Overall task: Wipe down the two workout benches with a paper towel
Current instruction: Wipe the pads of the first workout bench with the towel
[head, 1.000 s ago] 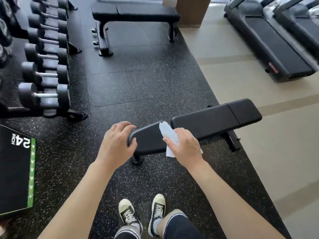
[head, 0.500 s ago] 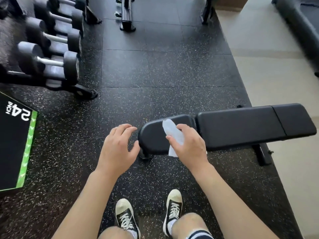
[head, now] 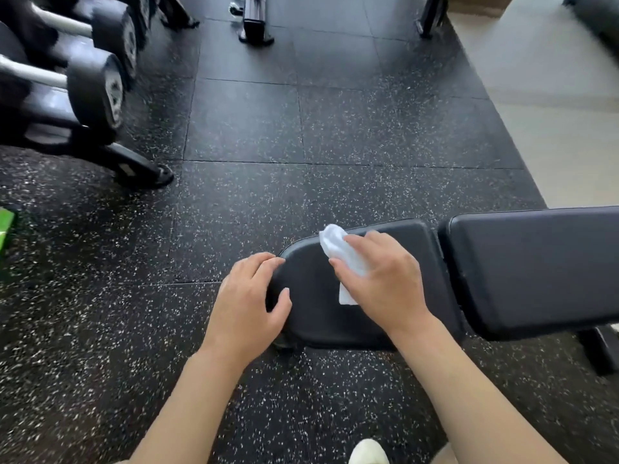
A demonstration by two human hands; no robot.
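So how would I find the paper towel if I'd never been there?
Find the long black bench low on the speckled black floor. On its rounded seat pad, the right hand presses a crumpled paper towel. It is the only white thing on the black padding.

No text, label, brand, number or sign can be read. The round end face of the black rubber dumbbell (head: 115,95) at far left carries a pale mark, but it is too blurred to make out. The green-edged black box (head: 6,226) at the left border shows only a plain strip of its rim, with no lettering in view. The black padded bench seat (head: 321,296) and the speckled black rubber floor tiles (head: 241,118) bear no print.
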